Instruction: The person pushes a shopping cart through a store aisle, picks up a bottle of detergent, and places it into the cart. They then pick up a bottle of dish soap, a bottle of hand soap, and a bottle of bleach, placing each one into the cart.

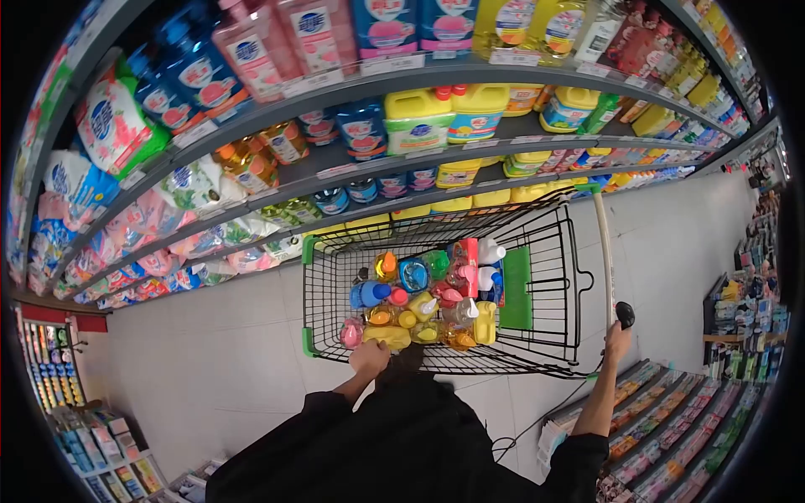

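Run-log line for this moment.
left hand: gripping yellow bottle | right hand: on handle | cart: holds assorted bottles | shelves: stocked, beyond cart

Pale tiled floor [210,352] of a store aisle; long grey shelving [335,172], packed with colourful bottles and bags, curves across the top, and lower display racks [662,419] line the right side.

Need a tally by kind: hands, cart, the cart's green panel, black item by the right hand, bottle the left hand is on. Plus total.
Hands: 2 (left hand, right hand)
Cart: 1
Green panel: 1
Black item: 1
Yellow bottle: 1
Total: 6
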### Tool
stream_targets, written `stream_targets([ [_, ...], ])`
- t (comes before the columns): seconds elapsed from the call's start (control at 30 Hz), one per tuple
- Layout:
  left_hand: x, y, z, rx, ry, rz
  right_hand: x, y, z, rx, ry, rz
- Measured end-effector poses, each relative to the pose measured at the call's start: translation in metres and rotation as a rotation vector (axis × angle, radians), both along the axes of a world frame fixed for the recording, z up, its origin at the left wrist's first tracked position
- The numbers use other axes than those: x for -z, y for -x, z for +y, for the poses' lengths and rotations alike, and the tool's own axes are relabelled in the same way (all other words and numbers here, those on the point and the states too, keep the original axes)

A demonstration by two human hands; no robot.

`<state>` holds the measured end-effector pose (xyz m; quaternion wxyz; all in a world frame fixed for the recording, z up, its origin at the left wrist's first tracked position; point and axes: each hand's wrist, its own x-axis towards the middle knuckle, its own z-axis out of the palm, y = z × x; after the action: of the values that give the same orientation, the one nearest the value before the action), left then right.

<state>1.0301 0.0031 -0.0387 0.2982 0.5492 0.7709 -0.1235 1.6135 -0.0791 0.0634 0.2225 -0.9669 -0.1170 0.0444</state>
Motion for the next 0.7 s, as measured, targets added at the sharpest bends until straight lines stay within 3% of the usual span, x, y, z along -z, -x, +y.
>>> stream_targets([
  [0.07,0.002,-0.011,0.006,0.009,0.001,-0.002,-0.008,-0.01,0.001,0.034,0.022,0.08],
  [0.13,0.008,-0.024,0.012,0.011,-0.017,-0.014,0.017,-0.041,-0.006,-0.008,0.036,-0.024],
  [0.23,0.014,-0.041,0.021,0.027,-0.034,0.003,0.001,-0.04,0.003,0.022,0.101,-0.176],
  [0.37,0.016,-0.065,0.029,0.081,-0.05,0.034,-0.027,-0.053,0.019,0.063,0.099,-0.09],
  [0.7,0.011,-0.153,0.042,-0.022,-0.249,0.064,-0.023,-0.145,0.064,-0.062,-0.067,0.017],
])
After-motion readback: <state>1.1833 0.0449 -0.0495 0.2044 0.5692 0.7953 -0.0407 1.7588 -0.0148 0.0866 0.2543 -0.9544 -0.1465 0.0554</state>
